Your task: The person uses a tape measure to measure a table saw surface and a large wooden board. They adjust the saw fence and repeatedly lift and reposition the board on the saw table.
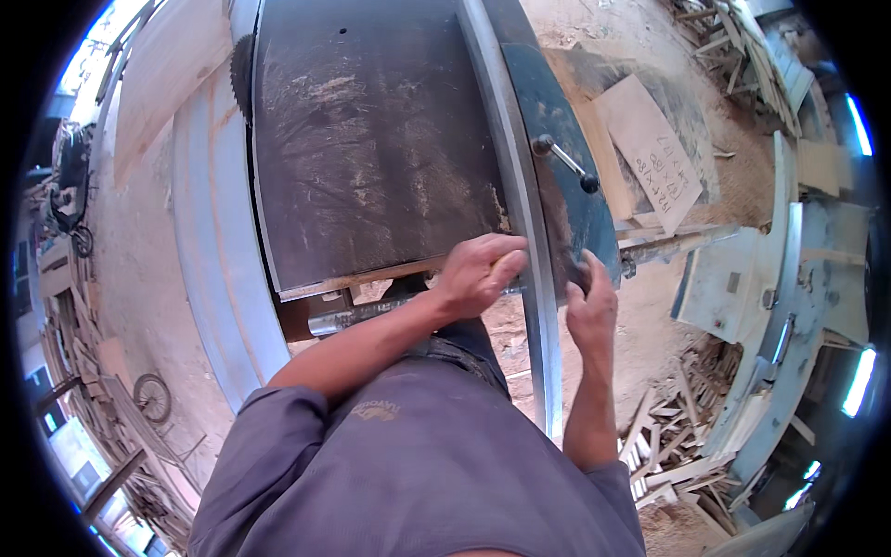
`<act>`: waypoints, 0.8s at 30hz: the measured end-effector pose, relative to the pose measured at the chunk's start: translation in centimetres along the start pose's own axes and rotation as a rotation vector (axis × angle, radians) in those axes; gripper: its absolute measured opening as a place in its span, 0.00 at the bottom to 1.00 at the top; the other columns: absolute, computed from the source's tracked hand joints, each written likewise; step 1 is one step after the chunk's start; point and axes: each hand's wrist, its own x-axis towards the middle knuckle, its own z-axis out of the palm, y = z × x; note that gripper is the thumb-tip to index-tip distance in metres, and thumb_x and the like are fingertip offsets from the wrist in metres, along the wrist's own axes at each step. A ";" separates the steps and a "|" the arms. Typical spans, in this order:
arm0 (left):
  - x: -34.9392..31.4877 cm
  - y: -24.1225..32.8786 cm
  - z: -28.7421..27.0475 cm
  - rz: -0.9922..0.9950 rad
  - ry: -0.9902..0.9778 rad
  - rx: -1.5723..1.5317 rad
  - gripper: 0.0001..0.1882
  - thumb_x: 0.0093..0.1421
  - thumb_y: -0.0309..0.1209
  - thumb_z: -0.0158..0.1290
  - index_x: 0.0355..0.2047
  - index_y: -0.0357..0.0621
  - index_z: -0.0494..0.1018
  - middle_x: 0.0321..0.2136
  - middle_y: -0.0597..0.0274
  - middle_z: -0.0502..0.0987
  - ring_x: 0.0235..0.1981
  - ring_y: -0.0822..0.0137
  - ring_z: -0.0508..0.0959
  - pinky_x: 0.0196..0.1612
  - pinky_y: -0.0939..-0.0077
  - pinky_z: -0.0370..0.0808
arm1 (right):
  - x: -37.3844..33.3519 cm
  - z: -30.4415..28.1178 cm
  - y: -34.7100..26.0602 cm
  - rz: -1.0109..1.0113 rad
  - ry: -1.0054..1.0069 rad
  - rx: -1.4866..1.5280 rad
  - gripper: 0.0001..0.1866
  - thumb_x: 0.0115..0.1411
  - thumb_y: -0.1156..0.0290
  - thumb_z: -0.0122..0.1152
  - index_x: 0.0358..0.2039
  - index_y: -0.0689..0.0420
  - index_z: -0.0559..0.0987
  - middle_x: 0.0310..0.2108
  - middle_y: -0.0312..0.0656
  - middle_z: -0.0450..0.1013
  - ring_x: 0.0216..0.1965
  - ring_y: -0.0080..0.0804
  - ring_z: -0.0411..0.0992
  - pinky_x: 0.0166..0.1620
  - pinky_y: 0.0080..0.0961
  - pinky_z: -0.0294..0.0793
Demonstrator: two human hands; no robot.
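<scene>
In front of me is a table saw with a dark, dusty top (371, 148). Its toothed blade (243, 79) stands at the left edge of that top. A long metal fence rail (509, 139) runs toward me along the right side. My left hand (483, 274) is curled closed at the rail's left face, over the table's near edge; what it grips, if anything, is hidden. Right of the rail, my right hand (594, 302) is closed around something dark at the near end of the teal fence plate (580, 176). A lever with a black knob (588, 183) sits on that plate.
A pale sliding table (218, 223) lies left of the blade. Beyond the plate is a board with handwriting (652, 148). Wood offcuts (687, 418) are heaped at the lower right, beside a pale machine (733, 283). A spoked wheel (152, 397) stands at far left.
</scene>
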 end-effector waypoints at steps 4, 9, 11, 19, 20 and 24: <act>-1.8 -0.3 -7.0 -0.128 0.009 0.026 0.27 0.67 0.45 0.46 0.53 0.33 0.73 0.43 0.39 0.79 0.44 0.42 0.79 0.45 0.58 0.75 | 2.2 4.2 -9.9 -0.097 -0.136 0.078 0.19 0.58 0.76 0.59 0.51 0.64 0.75 0.42 0.53 0.78 0.43 0.41 0.77 0.48 0.33 0.75; -2.9 -1.1 -15.7 -0.125 0.003 0.232 0.32 0.65 0.49 0.48 0.57 0.32 0.68 0.38 0.36 0.79 0.42 0.38 0.79 0.43 0.53 0.74 | 3.5 14.5 -17.2 0.034 -0.536 0.339 0.10 0.57 0.75 0.60 0.38 0.65 0.79 0.33 0.47 0.79 0.36 0.30 0.77 0.43 0.29 0.75; -2.6 -0.9 -18.7 -0.209 -0.063 0.277 0.31 0.64 0.48 0.49 0.58 0.34 0.67 0.38 0.36 0.78 0.42 0.38 0.78 0.43 0.52 0.74 | 4.5 17.3 -17.8 0.001 -0.537 0.310 0.07 0.56 0.76 0.60 0.35 0.65 0.79 0.31 0.45 0.79 0.34 0.28 0.76 0.40 0.28 0.74; -4.7 -7.4 -33.0 -0.381 0.255 0.624 0.18 0.58 0.48 0.59 0.39 0.47 0.82 0.36 0.54 0.83 0.41 0.50 0.80 0.45 0.59 0.76 | 14.4 24.6 -20.2 0.388 -0.491 0.907 0.04 0.58 0.78 0.58 0.27 0.55 0.73 0.20 0.37 0.68 0.21 0.28 0.69 0.25 0.25 0.68; -5.3 -8.9 -35.6 -0.415 0.338 0.682 0.17 0.57 0.46 0.60 0.38 0.46 0.83 0.37 0.53 0.82 0.41 0.52 0.81 0.45 0.60 0.77 | 17.6 24.7 -18.3 0.438 -0.433 1.044 0.04 0.58 0.79 0.57 0.30 0.56 0.73 0.23 0.35 0.67 0.22 0.26 0.68 0.24 0.23 0.67; -7.8 -13.8 -46.0 -0.644 0.541 0.611 0.16 0.54 0.45 0.63 0.34 0.47 0.84 0.29 0.55 0.82 0.34 0.55 0.82 0.39 0.66 0.76 | 29.1 23.7 -12.6 0.599 -0.192 1.170 0.07 0.65 0.71 0.56 0.29 0.54 0.72 0.19 0.35 0.66 0.21 0.27 0.64 0.25 0.26 0.64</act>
